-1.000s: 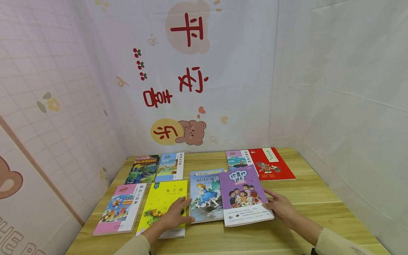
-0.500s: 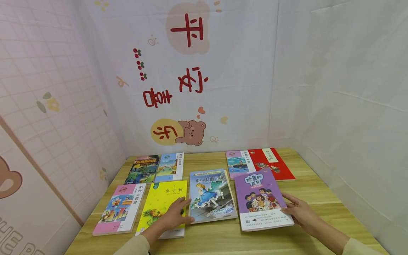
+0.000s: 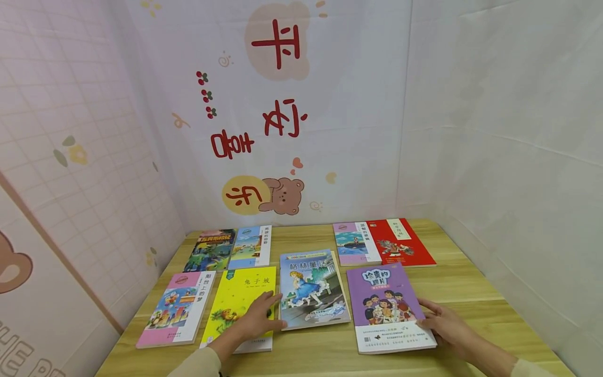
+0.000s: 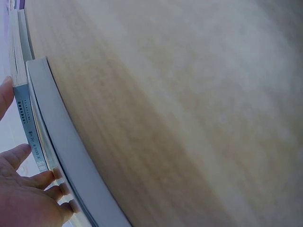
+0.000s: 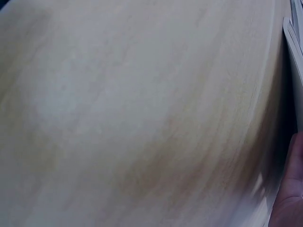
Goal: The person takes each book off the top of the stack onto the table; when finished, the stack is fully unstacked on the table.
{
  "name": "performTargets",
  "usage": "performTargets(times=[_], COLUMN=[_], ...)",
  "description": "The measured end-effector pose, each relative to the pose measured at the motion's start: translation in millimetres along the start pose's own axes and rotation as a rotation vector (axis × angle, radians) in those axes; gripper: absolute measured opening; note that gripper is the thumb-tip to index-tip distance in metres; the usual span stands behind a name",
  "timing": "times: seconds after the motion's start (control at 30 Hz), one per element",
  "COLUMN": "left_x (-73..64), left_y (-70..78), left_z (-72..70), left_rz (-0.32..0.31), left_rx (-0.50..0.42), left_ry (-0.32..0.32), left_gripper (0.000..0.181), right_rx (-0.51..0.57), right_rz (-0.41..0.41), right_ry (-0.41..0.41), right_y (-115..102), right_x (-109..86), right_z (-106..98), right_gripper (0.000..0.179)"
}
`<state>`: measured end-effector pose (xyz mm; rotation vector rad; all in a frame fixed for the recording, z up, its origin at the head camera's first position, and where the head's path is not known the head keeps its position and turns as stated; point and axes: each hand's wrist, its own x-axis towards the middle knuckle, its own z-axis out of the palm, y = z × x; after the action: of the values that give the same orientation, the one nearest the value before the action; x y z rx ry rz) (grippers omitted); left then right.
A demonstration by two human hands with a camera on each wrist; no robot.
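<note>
In the head view, my right hand (image 3: 449,332) grips the right edge of a purple picture-cover book (image 3: 383,309), thumb over the cover. That book lies low over the front right of the table; the right wrist view catches only its page edge (image 5: 296,61) and part of the hand. My left hand (image 3: 256,319) lies over a yellow book (image 3: 252,283), its fingertips at the left edge of a blue storybook (image 3: 313,293). The left wrist view has those extended fingers along the storybook's blue spine (image 4: 29,127).
On the wooden table (image 3: 301,361), a pink-and-white book (image 3: 174,309) lies front left. Behind are a dark green book (image 3: 212,248), a light blue one (image 3: 249,248), a pink-and-blue one (image 3: 353,243) and a red one (image 3: 395,241). Printed cloth walls (image 3: 348,104) enclose the table.
My right hand has carried the purple book rightward off the blue storybook, then lowered it nearer to me. The red and pink-and-blue books behind are uncovered. My left hand has stayed put.
</note>
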<state>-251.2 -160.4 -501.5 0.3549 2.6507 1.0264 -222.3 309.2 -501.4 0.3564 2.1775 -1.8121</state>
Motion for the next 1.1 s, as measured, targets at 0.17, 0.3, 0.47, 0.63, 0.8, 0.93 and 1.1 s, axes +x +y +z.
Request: performTargets(times=[0.17, 0.3, 0.47, 0.63, 0.8, 0.93, 1.1], left_x=[0.8, 1.6, 1.4, 0.1, 0.3, 1.9, 2.8], left_y=[-2.0, -3.0, -3.3, -1.1, -0.7, -3.0, -4.2], left_z=[0.6, 0.7, 0.2, -1.1, -1.0, 1.0, 2.3], left_rz=[-0.006, -0.002, 0.005, 0.006, 0.006, 0.003, -0.009], left_rx=[-0.004, -0.005, -0.007, -0.007, -0.012, -0.013, -0.015], left_ry=[-0.003, -0.004, -0.005, -0.005, -0.002, 0.003, 0.007], left_gripper=[0.078, 0.078, 0.078, 0.077, 0.078, 0.082, 0.084], right_rx=[-0.034, -0.139, -0.344, -0.346, -0.264, -0.196, -0.157], right_rz=[0.016, -0.021, -0.131, -0.163, -0.14, -0.139, -0.167], right_ry=[0.018, 0.034, 0.093, 0.108, 0.091, 0.075, 0.041], right_y=[0, -2, -11, -22, -34, -42, -47], right_x=[3.3, 4.7, 5.2, 5.2, 7.4, 10.6, 18.9], right_z=[3, 4, 3, 6, 23, 40, 60], right_gripper=[0.067, 0.067, 0.064, 0.062, 0.062, 0.06, 0.056])
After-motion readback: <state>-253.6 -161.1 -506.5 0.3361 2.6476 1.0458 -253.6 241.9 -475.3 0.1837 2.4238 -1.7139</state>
